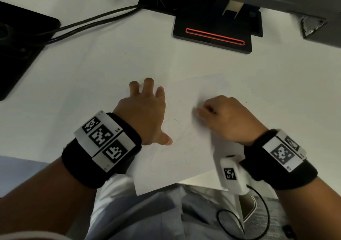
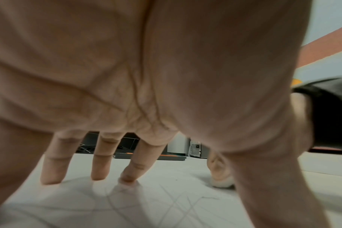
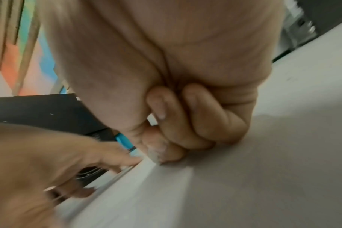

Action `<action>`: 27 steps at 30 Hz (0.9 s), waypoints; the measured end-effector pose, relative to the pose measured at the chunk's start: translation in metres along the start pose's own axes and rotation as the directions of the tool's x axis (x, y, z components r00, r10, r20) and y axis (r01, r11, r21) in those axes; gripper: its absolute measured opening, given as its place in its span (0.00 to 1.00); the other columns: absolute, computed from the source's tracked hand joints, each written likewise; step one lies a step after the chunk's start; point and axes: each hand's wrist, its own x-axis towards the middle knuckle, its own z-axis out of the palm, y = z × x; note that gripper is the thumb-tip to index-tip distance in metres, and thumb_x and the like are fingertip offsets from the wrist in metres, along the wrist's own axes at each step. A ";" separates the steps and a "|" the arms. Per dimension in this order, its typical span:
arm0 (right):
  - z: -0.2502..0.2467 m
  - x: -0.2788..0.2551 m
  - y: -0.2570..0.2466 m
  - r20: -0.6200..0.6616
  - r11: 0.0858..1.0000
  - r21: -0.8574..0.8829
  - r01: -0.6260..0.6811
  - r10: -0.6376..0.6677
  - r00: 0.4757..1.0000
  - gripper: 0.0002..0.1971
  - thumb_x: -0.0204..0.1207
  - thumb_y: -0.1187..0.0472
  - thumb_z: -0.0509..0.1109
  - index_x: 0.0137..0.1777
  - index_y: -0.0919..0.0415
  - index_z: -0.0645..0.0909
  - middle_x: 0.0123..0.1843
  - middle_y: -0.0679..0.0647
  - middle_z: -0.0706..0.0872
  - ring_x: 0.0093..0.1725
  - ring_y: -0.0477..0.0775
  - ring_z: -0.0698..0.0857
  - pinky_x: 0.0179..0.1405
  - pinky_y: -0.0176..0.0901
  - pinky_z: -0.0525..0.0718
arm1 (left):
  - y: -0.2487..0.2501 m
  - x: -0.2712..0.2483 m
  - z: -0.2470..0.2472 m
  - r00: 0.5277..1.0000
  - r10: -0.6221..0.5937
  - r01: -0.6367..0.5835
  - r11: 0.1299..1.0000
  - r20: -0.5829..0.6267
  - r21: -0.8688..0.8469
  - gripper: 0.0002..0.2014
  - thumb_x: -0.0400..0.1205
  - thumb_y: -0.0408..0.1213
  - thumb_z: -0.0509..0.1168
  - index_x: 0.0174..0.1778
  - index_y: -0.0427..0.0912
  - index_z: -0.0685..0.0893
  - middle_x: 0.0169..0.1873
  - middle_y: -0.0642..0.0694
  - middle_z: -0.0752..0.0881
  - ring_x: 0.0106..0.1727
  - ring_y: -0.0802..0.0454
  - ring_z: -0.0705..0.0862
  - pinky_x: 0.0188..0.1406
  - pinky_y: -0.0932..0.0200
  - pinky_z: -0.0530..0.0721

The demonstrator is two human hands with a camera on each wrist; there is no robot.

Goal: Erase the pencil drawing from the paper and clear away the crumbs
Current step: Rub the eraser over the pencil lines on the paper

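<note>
A white sheet of paper [image 1: 184, 156] lies on the white desk [image 1: 110, 70], its near corner hanging over the front edge. Faint pencil lines [image 1: 173, 140] run across its middle and show close up as pencil lines [image 2: 176, 205] in the left wrist view. My left hand [image 1: 151, 110] presses on the sheet's left part with straight, spread fingers [image 2: 100, 166]. My right hand [image 1: 221, 116] is curled and blurred, and it pinches a small white eraser [image 3: 155, 155] against the paper. The eraser [image 2: 223, 183] also shows past my left thumb.
Small dark crumbs [image 1: 246, 102] lie scattered on the desk right of the sheet. A black monitor base with a red-lined slot [image 1: 214, 36] stands at the back, with cables [image 1: 88, 23] and a black object [image 1: 18, 46] to the left.
</note>
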 end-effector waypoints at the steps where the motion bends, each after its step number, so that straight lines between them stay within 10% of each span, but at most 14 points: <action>1: 0.002 -0.002 -0.002 0.005 1.000 -0.007 0.019 -0.019 1.000 0.25 0.86 0.51 0.61 0.28 0.61 0.70 0.24 0.54 0.76 0.25 0.52 0.73 0.24 0.40 0.67 | 0.001 0.000 0.000 1.000 -0.001 0.001 1.000 0.001 -0.001 0.60 0.63 0.71 0.75 0.82 0.41 0.56 0.76 0.40 0.55 0.78 0.35 0.58 0.48 0.47 0.82; 13: 0.023 -0.022 -0.014 0.115 0.985 -0.039 0.169 -0.164 0.980 0.23 0.87 0.50 0.60 0.31 0.63 0.76 0.27 0.56 0.81 0.28 0.55 0.78 0.29 0.43 0.71 | 0.001 0.002 -0.001 1.000 -0.013 0.013 1.000 0.005 -0.012 0.60 0.63 0.71 0.74 0.82 0.40 0.56 0.76 0.40 0.54 0.78 0.34 0.57 0.53 0.43 0.85; 27: 0.004 -0.010 0.001 -0.001 1.000 0.000 0.002 -0.002 1.000 0.24 0.86 0.52 0.62 0.28 0.62 0.69 0.24 0.54 0.74 0.25 0.52 0.72 0.23 0.37 0.67 | 0.003 0.002 -0.003 0.999 -0.029 0.029 1.000 0.014 -0.004 0.60 0.63 0.72 0.74 0.81 0.40 0.57 0.75 0.40 0.56 0.77 0.35 0.59 0.55 0.42 0.84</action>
